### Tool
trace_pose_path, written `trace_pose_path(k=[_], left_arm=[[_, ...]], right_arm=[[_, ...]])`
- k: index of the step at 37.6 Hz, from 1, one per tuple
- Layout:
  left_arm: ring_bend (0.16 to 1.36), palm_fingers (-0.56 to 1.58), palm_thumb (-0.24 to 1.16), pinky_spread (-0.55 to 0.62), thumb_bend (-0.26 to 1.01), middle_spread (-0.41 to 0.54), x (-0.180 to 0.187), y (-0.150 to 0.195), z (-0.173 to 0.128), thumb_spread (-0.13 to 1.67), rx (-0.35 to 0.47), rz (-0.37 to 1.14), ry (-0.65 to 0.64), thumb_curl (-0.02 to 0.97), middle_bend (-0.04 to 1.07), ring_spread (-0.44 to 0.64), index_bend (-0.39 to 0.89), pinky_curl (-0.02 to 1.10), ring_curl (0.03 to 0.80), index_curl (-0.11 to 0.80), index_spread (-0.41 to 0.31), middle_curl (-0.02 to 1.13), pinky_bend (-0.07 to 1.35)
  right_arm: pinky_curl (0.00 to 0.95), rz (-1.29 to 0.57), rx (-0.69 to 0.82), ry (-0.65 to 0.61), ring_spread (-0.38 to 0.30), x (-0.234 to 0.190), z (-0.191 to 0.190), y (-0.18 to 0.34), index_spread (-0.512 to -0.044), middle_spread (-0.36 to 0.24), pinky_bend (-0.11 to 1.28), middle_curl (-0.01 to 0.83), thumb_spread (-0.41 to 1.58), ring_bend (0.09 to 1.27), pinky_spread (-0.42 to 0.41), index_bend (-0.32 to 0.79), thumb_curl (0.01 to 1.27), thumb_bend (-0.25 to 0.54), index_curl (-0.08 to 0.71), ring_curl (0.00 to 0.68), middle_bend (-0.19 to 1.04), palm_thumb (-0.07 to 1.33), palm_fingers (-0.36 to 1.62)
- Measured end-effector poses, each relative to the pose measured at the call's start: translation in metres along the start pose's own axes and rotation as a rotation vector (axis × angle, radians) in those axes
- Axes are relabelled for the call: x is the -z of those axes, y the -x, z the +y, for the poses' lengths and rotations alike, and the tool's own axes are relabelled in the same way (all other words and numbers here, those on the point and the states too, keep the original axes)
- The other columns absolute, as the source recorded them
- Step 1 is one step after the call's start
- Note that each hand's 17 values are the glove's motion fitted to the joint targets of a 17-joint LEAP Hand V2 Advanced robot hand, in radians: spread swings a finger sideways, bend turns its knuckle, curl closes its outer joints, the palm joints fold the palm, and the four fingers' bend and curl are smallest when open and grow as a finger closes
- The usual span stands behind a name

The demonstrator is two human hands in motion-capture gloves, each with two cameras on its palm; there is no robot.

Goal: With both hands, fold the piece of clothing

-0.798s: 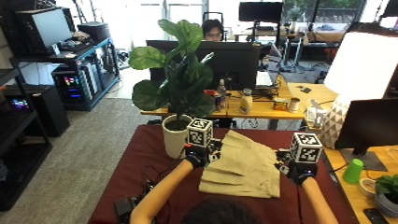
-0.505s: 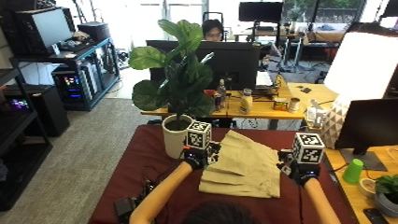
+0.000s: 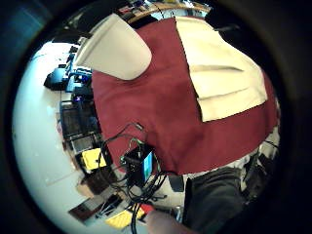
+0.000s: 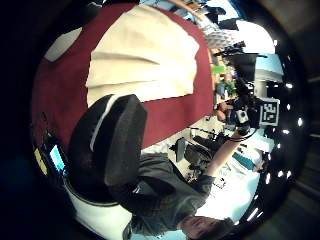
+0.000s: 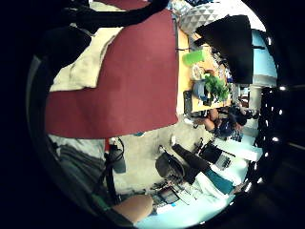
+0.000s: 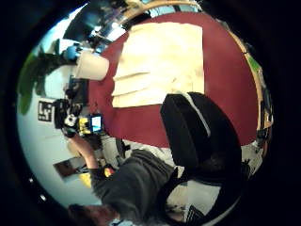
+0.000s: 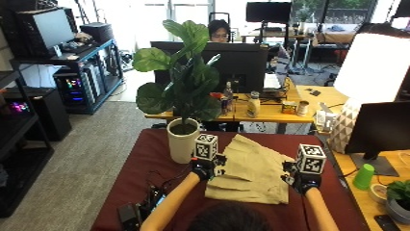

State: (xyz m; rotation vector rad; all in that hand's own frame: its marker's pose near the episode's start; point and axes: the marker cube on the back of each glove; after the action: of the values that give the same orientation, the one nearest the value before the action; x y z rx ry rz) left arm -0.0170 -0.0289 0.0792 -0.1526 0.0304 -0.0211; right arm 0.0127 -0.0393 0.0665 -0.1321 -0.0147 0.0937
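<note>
A beige garment [image 7: 253, 168] lies partly folded and flat on the dark red table [image 7: 147, 159]. My left hand [image 7: 204, 168] hovers at the garment's left edge and my right hand [image 7: 300, 180] at its right edge, both holding nothing. In the palm views the garment [image 4: 145, 55] [image 6: 164, 61] lies well below each palm, so both hands are lifted off it. The left thumb [image 4: 112, 145] and the right thumb [image 6: 197, 136] stick out relaxed, with no cloth between the fingers. The garment [image 3: 219, 68] [image 5: 86, 67] also shows beside bare tablecloth.
A white pot [image 7: 183, 142] with a tall leafy plant stands just left of the garment. A small device with cables [image 7: 154, 199] sits at the table's front left. To the right stand a monitor [image 7: 381, 130] and a green cup [image 7: 363, 175].
Both hands have drawn back a little toward the person. The garment lies as before.
</note>
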Motion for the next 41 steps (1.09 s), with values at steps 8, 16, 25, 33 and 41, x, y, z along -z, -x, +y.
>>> trace_pose_path(k=[8,16,25,33,41], left_arm=[[0.55,0.26,0.14,0.3,-0.01,0.112,-0.061,-0.005,0.008,1.17,0.007,-0.095,0.243,0.163,0.14,0.2,0.14,0.28,0.255,0.317,-0.085,0.2,0.31],[0.59,0.16,0.16,0.3,-0.02,0.137,-0.109,-0.008,0.014,1.03,0.068,-0.128,0.434,0.205,0.14,0.2,0.1,0.33,0.277,0.287,-0.088,0.21,0.43],[0.55,0.52,0.38,0.09,0.06,0.005,-0.112,-0.014,-0.005,1.1,-0.008,-0.148,0.154,0.253,0.19,0.06,0.22,0.34,0.258,0.318,-0.143,0.24,0.51],[0.49,0.89,0.52,-0.21,0.1,-0.135,-0.111,-0.018,-0.017,1.18,-0.025,-0.24,-0.042,0.274,0.2,-0.14,0.21,0.37,0.282,0.355,-0.205,0.29,0.58],[0.43,1.2,0.58,-0.36,0.1,-0.246,-0.094,-0.02,-0.01,1.22,-0.051,-0.301,-0.004,0.278,0.27,-0.28,0.2,0.38,0.314,0.397,-0.273,0.37,0.54]], right_arm=[[0.325,-0.023,0.07,0.032,0.033,-0.062,-0.041,-0.001,-0.362,-0.029,0.62,0.288,1.28,0.58,0.179,0.1,0.17,0.179,0.139,0.29,0.24,0.46,0.41],[0.343,0.022,-0.053,0.347,0.039,-0.131,-0.056,0.001,-0.376,-0.041,0.65,0.308,1.21,0.54,0.2,0.12,0.23,0.18,0.16,0.295,0.21,0.58,0.38],[0.343,0.02,0.034,0.138,0.014,-0.166,-0.087,0.007,-0.383,-0.064,0.67,0.306,1.12,0.53,0.173,0.16,0.3,0.213,0.198,0.296,0.17,0.8,0.48],[0.341,0.049,0.037,0.0,-0.116,-0.158,-0.084,0.015,-0.361,-0.124,0.64,0.335,1.07,0.59,-0.03,0.14,0.35,0.208,0.226,0.332,0.19,0.91,0.78],[0.352,0.097,0.055,-0.068,-0.149,-0.145,-0.085,0.018,-0.328,-0.152,0.64,0.367,1.05,0.58,-0.201,0.14,0.38,0.179,0.251,0.351,0.2,0.96,1.08]])
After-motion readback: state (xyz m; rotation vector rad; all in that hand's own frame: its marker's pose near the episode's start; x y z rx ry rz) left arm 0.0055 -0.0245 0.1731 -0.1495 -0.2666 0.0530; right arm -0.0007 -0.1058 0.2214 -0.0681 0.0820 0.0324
